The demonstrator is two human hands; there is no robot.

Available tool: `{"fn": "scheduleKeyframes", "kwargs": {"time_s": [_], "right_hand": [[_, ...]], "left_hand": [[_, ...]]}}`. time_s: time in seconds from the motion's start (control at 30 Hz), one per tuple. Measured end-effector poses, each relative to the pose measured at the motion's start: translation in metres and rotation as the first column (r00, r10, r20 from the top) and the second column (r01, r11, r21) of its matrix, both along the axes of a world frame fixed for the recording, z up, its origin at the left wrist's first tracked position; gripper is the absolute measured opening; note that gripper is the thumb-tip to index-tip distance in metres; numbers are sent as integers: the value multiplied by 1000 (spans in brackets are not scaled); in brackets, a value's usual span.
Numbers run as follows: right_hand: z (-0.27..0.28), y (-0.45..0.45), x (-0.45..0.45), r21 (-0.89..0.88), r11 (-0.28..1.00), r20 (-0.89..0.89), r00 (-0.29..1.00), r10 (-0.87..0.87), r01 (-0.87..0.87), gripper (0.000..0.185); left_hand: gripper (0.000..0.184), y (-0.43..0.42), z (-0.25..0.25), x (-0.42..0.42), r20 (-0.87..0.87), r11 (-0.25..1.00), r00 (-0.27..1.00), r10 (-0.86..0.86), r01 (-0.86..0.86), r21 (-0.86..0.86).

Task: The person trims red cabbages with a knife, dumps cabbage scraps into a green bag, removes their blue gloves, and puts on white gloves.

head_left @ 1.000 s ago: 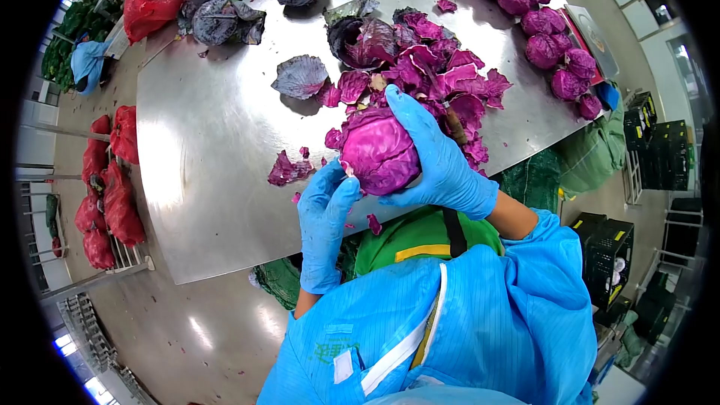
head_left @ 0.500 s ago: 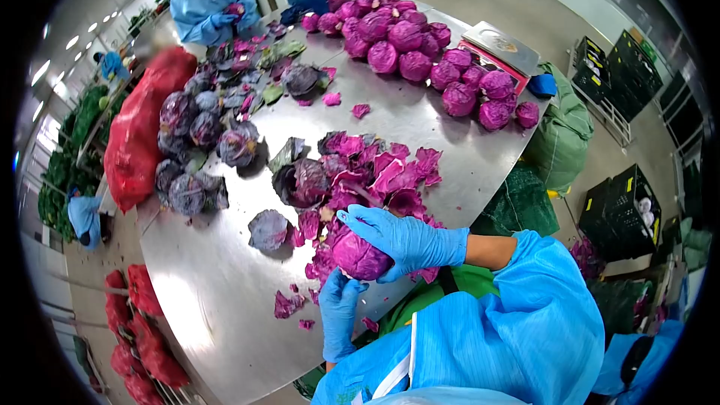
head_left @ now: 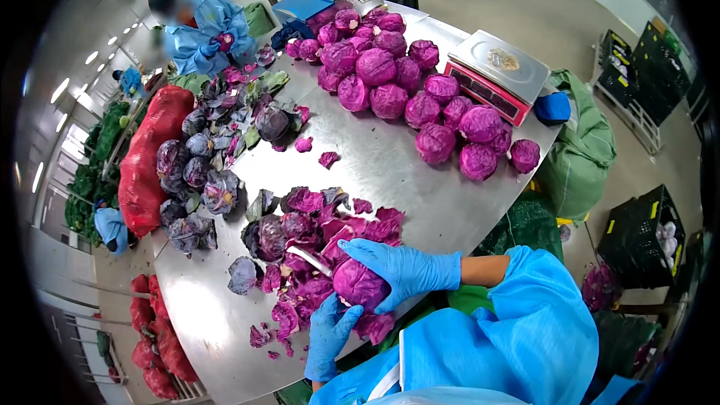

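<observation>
A peeled red cabbage (head_left: pixel 360 283) is between my two blue-gloved hands over the near side of the steel table. My right hand (head_left: pixel 403 270) is wrapped over its top and right side. My left hand (head_left: pixel 331 334) presses thumb and fingers against its lower left. Torn purple leaves (head_left: pixel 307 296) lie in a heap beside and beyond the cabbage, and a pale strip, perhaps a leaf rib, shows among them. A loose leaf (head_left: pixel 373 326) is just below the cabbage. A dark outer leaf (head_left: pixel 242 275) lies left of the heap.
Peeled cabbages (head_left: pixel 375 67) are piled at the back right near a scale (head_left: pixel 499 67). Unpeeled dark cabbages (head_left: pixel 196 172) lie left, next to a red mesh sack (head_left: pixel 154 157). Across the table, a co-worker (head_left: pixel 210 30) holds a cabbage. Black crates (head_left: pixel 641 236) stand on the right-hand floor.
My view has shifted, so the table's contents sit differently in the picture. Both hands stay on the cabbage. A loose leaf now shows below it, and the co-worker's hands have come into clearer view.
</observation>
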State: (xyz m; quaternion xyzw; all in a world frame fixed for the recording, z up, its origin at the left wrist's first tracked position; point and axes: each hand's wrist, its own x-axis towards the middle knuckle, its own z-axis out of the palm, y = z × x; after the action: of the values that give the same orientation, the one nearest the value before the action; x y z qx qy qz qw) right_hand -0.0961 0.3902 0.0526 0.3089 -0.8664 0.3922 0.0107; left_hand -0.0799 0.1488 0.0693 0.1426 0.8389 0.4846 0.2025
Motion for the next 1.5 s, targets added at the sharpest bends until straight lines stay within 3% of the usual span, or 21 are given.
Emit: {"fn": "scheduleKeyframes", "kwargs": {"time_s": [0.03, 0.3, 0.43, 0.53, 0.63, 0.83, 0.9, 0.93, 1.0, 1.03, 1.07, 1.13, 1.17, 1.23, 1.33, 1.47, 1.5], "right_hand": [[-3, 16, 0, -20, 1000, -3, 1000, -3, 3, 133], [-1, 116, -4, -132, 988, 97, 993, -65, 77, 129], [1, 146, -3, -118, 982, 199, 972, -122, 148, 123], [0, 163, -6, -110, 976, 263, 952, -154, 189, 123], [-12, 168, -8, -157, 963, 315, 936, -159, 217, 123], [-25, 167, -14, -223, 920, 339, 910, -237, 323, 121], [-23, 168, -19, -259, 904, 341, 908, -245, 341, 118], [-30, 164, -26, -441, 812, 431, 884, -183, 383, 111], [-59, 152, -50, -711, 521, 550, 835, -7, 473, 97], [-50, 161, -68, -783, 299, 621, 710, 331, 546, 80], [-38, 169, -85, -771, 71, 597, 678, 430, 633, 80], [2, 186, -117, -577, -397, 452, 685, 572, 713, 82], [24, 190, -141, -454, -641, 284, 782, 554, 619, 90], [13, 214, -177, -501, -608, 311, 783, 538, 616, 97], [4, 228, -223, -486, -650, 333, 812, 479, 584, 102], [-38, 235, -268, -387, -756, 317, 846, 429, 528, 101], [-42, 233, -272, -363, -782, 343, 853, 393, 507, 101]], "left_hand": [[49, 18, 9, -2, -59, 993, 997, -52, 45, -113], [50, 134, 32, -1, -204, 956, 978, -40, -22, -292], [50, 157, 17, -8, -477, 902, 863, -165, -64, -427], [42, 176, 20, -18, -491, 848, 832, -257, -49, -527], [34, 186, 9, -22, -610, 784, 718, -337, -145, -604], [31, 202, 21, -39, -560, 674, 707, -432, -160, -721], [35, 201, 26, -48, -486, 862, 860, -157, -121, -493], [37, 199, 28, -52, -399, 925, 916, -28, -128, -359], [46, 194, 29, -58, -276, 971, 934, 228, -195, 140], [44, 197, 34, -59, -279, 954, 917, 285, -244, 174], [43, 200, 39, -59, -279, 932, 895, 348, -298, 208], [38, 190, 27, -60, -188, 915, 905, 383, -344, 208], [37, 183, 15, -59, -166, 922, 913, 373, -345, 175], [32, 171, -9, -56, -170, 942, 927, 334, -323, 90], [32, 162, -36, -42, -38, 909, 922, 385, -372, 186], [37, 159, -20, -23, 90, 884, 900, 426, -435, 173], [39, 151, -24, -21, 43, 909, 912, 409, -411, 75]]}}
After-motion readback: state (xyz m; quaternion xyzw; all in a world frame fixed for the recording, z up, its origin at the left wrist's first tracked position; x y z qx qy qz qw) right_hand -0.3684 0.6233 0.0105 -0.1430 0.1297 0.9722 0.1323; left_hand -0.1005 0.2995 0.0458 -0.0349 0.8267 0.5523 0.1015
